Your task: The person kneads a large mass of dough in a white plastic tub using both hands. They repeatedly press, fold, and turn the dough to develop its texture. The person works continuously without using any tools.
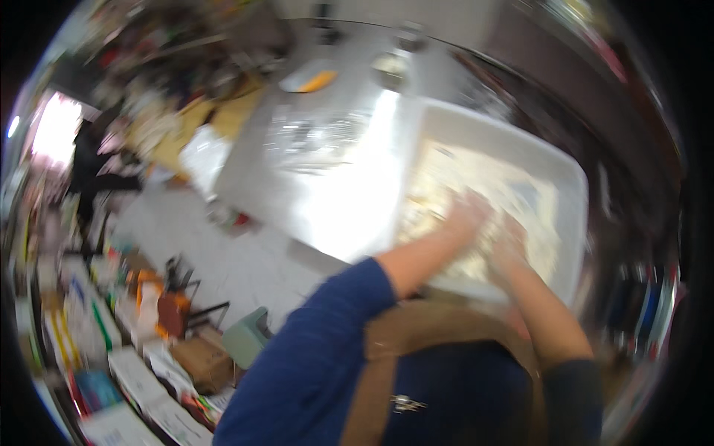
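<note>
A large white plastic tub (496, 131) stands before me, holding a pale, crumbly, flour-like mixture (463, 161). Both of my hands are down in it, close together and dusted pale. My left hand (469, 214) presses into the mixture near the tub's middle. Just right of it, my right hand (509, 242) is in the same mixture with its wrist over the near rim. Motion blur and the mixture hide the fingers, so whether either hand grips a lump cannot be seen. A grey-blue patch (524, 192) shows at the tub's right side.
The tub rests on a shiny metal table (251, 161). Clear plastic packaging (318, 136), a round container (390, 67) and a white-and-orange item (309, 78) are on it. Leftward are a green stool (245, 337), a cardboard box (203, 359) and a cluttered surface with a white bag (205, 156).
</note>
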The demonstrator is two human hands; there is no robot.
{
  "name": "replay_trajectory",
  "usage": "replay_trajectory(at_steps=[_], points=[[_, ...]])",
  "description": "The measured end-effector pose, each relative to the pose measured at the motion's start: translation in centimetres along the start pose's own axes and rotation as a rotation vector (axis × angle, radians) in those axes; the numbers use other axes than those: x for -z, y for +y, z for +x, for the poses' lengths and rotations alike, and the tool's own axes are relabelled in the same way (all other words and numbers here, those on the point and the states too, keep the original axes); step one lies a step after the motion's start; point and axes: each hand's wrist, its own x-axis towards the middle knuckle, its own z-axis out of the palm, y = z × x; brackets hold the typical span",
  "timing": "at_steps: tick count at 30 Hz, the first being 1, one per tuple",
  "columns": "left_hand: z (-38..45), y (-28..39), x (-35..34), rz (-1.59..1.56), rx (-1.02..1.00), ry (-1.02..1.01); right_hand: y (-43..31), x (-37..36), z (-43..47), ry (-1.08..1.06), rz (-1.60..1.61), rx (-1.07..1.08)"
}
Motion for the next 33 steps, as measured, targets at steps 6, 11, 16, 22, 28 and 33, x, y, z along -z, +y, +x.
replay_trajectory(at_steps=[6, 11, 16, 22, 28, 33], points=[[2.2, 0.5, -1.6, 0.236, 0.028, 0.086, 2.0, -2.0, 6.5, -0.019, -0.310, -0.057], [2.7, 0.5, 0.2, 0.268, 0.026, -0.037, 6.6, -4.6, 13.7, 0.088, -0.021, -0.106], [2.1, 0.7, -0.3, 0.260, -0.054, -0.179, 9.2, -6.3, 18.5, 0.210, 0.122, -0.075], [2.5, 1.9, -3.2, 0.265, -0.106, -0.319, 9.7, -7.5, 23.5, 0.336, -0.188, -0.132], [2.4, 3.3, -0.8, 0.061, 0.053, -0.256, 7.2, -2.6, 21.3, 0.213, 0.332, -0.119], [-3.3, 3.0, 3.0, 0.339, 0.146, 0.055, 8.3, 1.5, 13.2, -0.082, 0.564, 0.156]])
